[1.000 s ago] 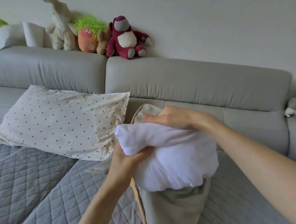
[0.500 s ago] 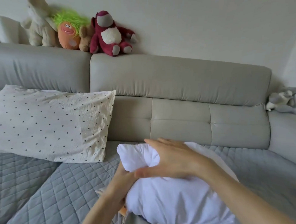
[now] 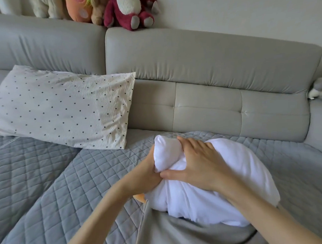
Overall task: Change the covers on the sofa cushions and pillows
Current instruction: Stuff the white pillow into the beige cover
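Observation:
A bare white cushion insert (image 3: 231, 176) lies on the quilted grey sofa seat, its near end tucked into a grey-beige cover (image 3: 187, 232). My left hand (image 3: 149, 175) grips the insert's squeezed left corner from below. My right hand (image 3: 198, 162) lies over the top of the insert, fingers spread and thumb pressing the bunched fabric beside the left hand. An orange edge (image 3: 139, 197) peeks out under the insert. A polka-dot pillow (image 3: 65, 110) leans against the sofa back at left.
The grey sofa backrest (image 3: 209, 65) runs across the view. Plush toys sit on top of it, among them a dark red bear (image 3: 129, 11). Another grey plush (image 3: 319, 89) lies at the right edge. A quilted grey seat cover (image 3: 58, 189) spreads to the left.
The white insert has come down from in front of me onto the seat and out of the cover. Both hands followed it, still on its left corner.

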`<control>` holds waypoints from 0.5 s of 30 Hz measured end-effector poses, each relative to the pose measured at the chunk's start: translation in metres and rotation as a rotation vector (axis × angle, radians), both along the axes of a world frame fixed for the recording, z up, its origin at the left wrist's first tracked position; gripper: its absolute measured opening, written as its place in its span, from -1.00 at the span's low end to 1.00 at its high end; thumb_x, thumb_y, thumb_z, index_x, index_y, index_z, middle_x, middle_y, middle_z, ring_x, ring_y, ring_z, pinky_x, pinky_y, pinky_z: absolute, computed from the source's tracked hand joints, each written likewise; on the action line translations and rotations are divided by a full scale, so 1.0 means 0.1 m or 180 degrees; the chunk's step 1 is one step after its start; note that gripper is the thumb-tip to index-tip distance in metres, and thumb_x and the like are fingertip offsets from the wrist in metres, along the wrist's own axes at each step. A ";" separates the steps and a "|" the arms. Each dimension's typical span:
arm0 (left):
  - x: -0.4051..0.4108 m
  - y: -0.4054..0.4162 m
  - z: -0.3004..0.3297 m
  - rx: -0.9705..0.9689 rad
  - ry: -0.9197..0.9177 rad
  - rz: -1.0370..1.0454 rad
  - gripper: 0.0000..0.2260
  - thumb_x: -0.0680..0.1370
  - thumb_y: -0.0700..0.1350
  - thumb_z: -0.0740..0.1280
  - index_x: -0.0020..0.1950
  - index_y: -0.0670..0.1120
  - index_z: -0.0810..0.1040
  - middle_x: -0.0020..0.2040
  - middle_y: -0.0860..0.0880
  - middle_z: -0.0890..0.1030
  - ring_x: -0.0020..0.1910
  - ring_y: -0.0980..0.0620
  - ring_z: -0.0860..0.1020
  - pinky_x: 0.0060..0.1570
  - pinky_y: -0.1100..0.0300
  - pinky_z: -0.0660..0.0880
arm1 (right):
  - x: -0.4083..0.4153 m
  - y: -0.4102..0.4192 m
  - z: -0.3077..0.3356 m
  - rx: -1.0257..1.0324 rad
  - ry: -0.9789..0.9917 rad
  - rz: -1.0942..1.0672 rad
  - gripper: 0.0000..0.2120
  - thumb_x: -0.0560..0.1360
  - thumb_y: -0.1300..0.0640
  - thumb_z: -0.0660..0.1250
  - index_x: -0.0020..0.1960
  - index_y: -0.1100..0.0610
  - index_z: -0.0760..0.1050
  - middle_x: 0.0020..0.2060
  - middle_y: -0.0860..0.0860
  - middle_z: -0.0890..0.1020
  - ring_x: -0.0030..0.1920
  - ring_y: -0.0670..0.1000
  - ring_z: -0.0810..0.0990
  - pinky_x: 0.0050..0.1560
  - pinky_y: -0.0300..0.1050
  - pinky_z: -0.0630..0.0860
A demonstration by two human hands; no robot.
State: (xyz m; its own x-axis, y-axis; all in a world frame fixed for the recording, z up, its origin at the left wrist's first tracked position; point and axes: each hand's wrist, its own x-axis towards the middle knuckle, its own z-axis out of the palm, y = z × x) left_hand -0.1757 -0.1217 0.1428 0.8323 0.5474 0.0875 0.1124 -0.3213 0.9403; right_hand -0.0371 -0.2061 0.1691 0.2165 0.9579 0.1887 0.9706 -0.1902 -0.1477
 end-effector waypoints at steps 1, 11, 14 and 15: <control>-0.07 0.05 -0.04 -0.0144 -0.0008 -0.0132 -0.26 0.35 -0.06 0.27 0.50 -0.04 0.08 0.39 -0.02 0.37 0.36 0.06 0.38 0.31 0.17 0.36 | 0.02 0.02 0.01 0.0010 0.0040 0.0025 0.00 0.17 -0.57 0.15 0.43 0.00 0.15 0.33 -0.09 0.36 0.33 -0.05 0.31 0.26 -0.12 0.20; 0.02 0.04 -0.33 -0.1886 -0.0941 0.0754 -0.42 0.31 0.14 0.50 0.16 -0.21 0.52 0.03 -0.29 0.62 -0.03 -0.28 0.59 -0.10 -0.07 0.51 | 0.12 -0.11 0.20 -0.0181 0.0785 0.0159 0.14 0.18 -0.49 0.32 0.54 0.03 -0.04 0.46 -0.10 0.25 0.43 -0.08 0.23 0.33 -0.22 0.20; 0.23 -0.08 -0.30 -0.1394 -0.0837 0.1356 -0.52 0.35 0.09 0.50 0.13 -0.11 0.46 0.01 -0.09 0.64 -0.04 0.00 0.64 -0.06 0.05 0.58 | 0.04 -0.13 0.19 -0.0153 0.0765 0.0254 0.26 -0.10 -0.69 0.10 0.40 0.06 0.26 0.24 -0.10 0.50 0.28 -0.08 0.42 0.29 -0.11 0.34; 0.26 -0.12 -0.28 -0.1156 -0.0856 0.1399 -0.49 0.32 0.12 0.49 0.13 -0.09 0.43 0.03 -0.09 0.62 -0.03 0.02 0.63 -0.02 0.02 0.58 | 0.01 -0.11 0.18 -0.0032 0.0817 0.0254 0.21 -0.12 -0.71 0.06 0.31 0.04 0.34 0.14 -0.14 0.54 0.21 -0.11 0.47 0.25 -0.10 0.37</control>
